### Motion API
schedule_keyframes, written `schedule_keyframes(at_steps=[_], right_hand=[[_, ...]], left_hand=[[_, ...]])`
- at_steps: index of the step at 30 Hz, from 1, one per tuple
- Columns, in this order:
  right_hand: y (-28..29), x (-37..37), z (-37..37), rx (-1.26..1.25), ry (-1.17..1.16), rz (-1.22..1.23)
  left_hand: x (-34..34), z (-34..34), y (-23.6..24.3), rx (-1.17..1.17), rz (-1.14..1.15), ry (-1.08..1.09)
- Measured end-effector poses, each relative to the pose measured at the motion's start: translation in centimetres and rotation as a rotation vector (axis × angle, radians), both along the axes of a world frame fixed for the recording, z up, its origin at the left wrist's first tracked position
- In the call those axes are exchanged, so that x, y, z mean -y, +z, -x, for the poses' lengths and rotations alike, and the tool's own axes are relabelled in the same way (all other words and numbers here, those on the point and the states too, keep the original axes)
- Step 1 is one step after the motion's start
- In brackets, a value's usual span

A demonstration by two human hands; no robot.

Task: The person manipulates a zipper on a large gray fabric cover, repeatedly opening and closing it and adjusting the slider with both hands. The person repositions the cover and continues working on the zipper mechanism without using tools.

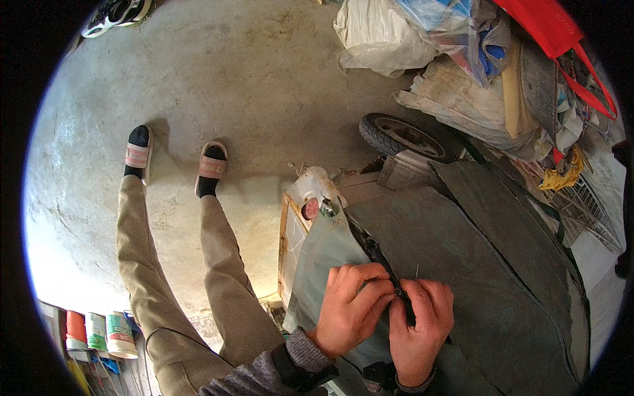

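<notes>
My left hand and my right hand meet, fingers curled and pressed together, on a narrow black strip along the edge of dark grey-green fabric. A thin, needle-like pin sticks up just above my right fingers; whether they hold it, I cannot tell. The strip's part under my fingertips is hidden. Paler grey-green fabric lies to the left of the strip, with a small shiny metal piece at its upper tip.
A tyred wheel and a worn white panel adjoin the fabric. Bags, a red bag and folded sacks pile at upper right. Several tubs stand lower left. My legs stretch over the concrete floor.
</notes>
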State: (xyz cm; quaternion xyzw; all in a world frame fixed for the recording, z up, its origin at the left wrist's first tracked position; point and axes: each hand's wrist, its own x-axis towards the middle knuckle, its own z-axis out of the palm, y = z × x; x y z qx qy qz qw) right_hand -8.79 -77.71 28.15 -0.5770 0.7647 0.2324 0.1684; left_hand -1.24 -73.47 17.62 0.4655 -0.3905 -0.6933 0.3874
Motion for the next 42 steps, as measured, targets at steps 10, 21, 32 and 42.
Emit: schedule_keyframes(at_steps=[10,21,32,42], right_hand=[[0.0,-0.3,0.2,0.029,0.021,0.034],[0.0,-0.2,-0.1,0.008,0.063,-0.004],[0.1,-0.1,-0.1,-0.044,-0.025,-0.004],[0.3,-0.5,0.0,0.016,0.06,0.009]], left_hand=[[2.4,-1.3,-2.3,-0.058,0.181,-0.211],[1.8,-1.0,-1.2,-0.087,-0.053,-0.135],[2.4,-0.5,-0.9,-0.054,0.003,-0.123],[2.2,-0.6,-1.9,-0.167,-0.028,-0.143]])
